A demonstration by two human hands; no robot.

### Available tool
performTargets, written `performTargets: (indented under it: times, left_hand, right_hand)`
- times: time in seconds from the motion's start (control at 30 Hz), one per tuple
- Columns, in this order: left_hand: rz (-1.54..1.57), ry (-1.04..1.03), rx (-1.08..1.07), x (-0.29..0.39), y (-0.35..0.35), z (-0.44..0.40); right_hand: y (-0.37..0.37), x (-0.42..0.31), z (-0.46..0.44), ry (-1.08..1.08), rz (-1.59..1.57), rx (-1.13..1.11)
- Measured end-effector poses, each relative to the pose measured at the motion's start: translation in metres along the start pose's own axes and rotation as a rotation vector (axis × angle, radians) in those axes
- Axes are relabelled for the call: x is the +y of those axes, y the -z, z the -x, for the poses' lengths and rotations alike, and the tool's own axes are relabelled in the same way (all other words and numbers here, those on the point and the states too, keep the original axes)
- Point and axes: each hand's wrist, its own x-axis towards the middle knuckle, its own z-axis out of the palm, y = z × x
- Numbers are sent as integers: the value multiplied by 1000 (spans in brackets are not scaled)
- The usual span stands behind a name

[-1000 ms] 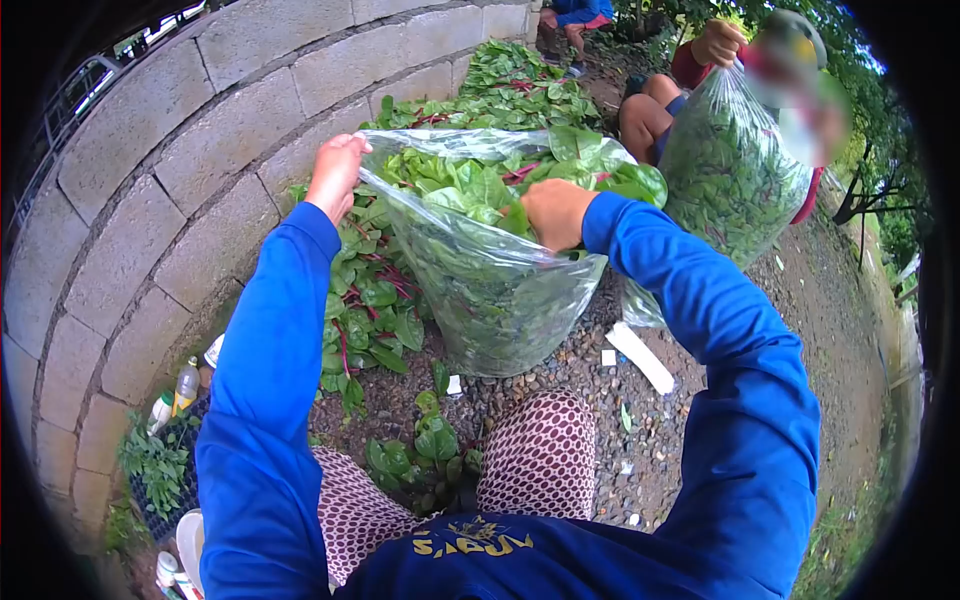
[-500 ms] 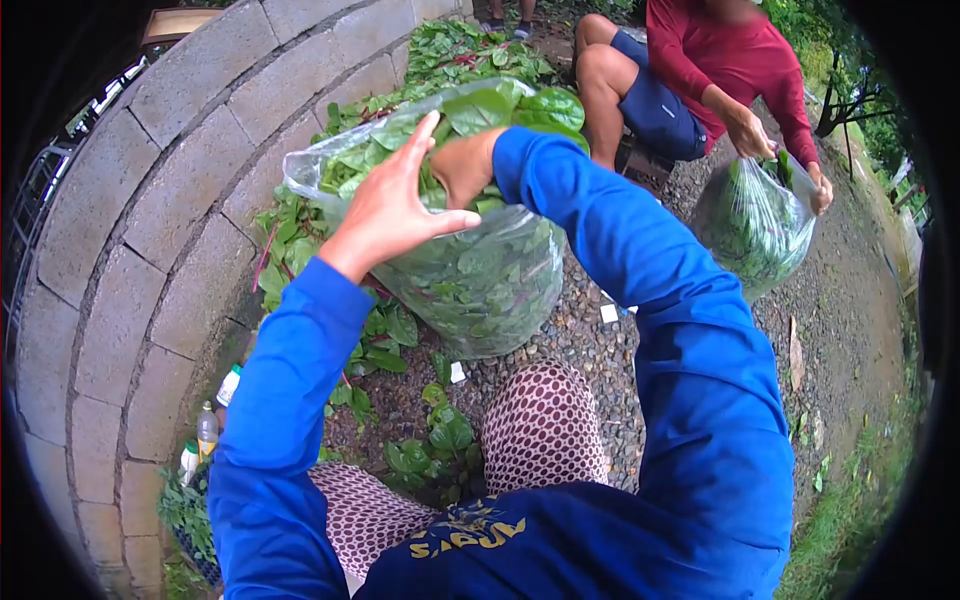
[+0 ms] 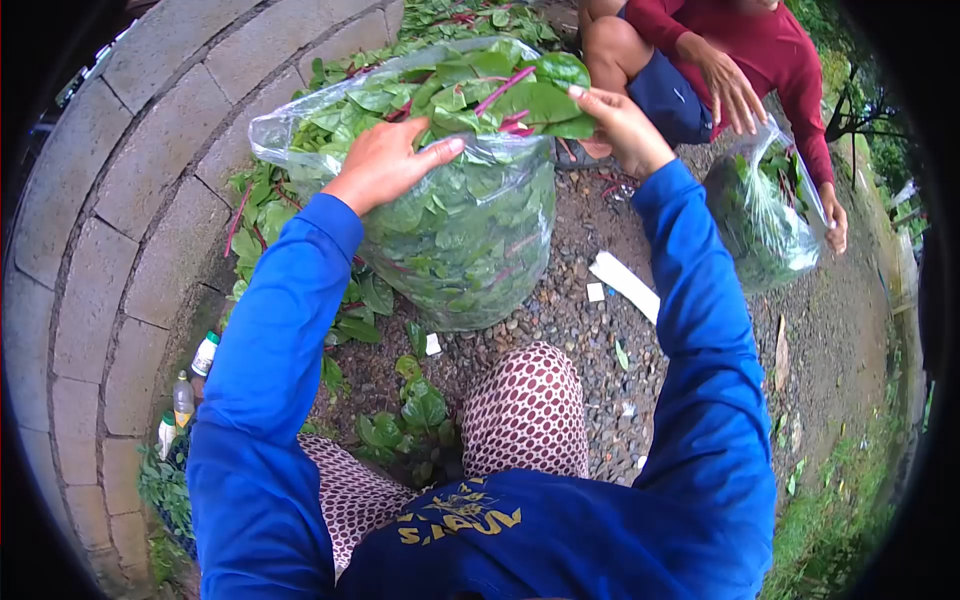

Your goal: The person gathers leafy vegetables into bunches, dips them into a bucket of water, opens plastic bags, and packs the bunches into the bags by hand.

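A large clear plastic bag stands upright on the gravel, stuffed with green leaves that have magenta stems. My left hand grips its near rim, thumb outside and fingertips partly hidden among the leaves. At the right side of the opening, my right hand pinches the edge of the leafy greens on top. Part of that hand's grip is hidden. More loose leaves lie on the ground left of the bag.
At the right, a person in a red top has hands at another leaf-filled bag. A curved block wall runs along the left, with bottles beside it. A white strip lies on the gravel.
My right hand has come out from the leaves and moved right to the opening's edge. My left hand has lowered onto the near rim. Magenta stems now show on top.
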Motion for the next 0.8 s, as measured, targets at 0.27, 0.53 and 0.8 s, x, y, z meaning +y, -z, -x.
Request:
performTargets:
  times: [0.27, 0.53, 0.8]
  left_hand:
    - [35, -115, -17, 2, 14, 10]
    - [-172, -371, 278, 45, 19, 35]
    - [187, -459, -5, 38, 1, 8]
  right_hand:
    - [-9, -25, -22, 471, -74, 353]
    - [-50, -64, 10, 1044, 1170, 159]
    - [-10, -51, 15, 459, 162, -120]
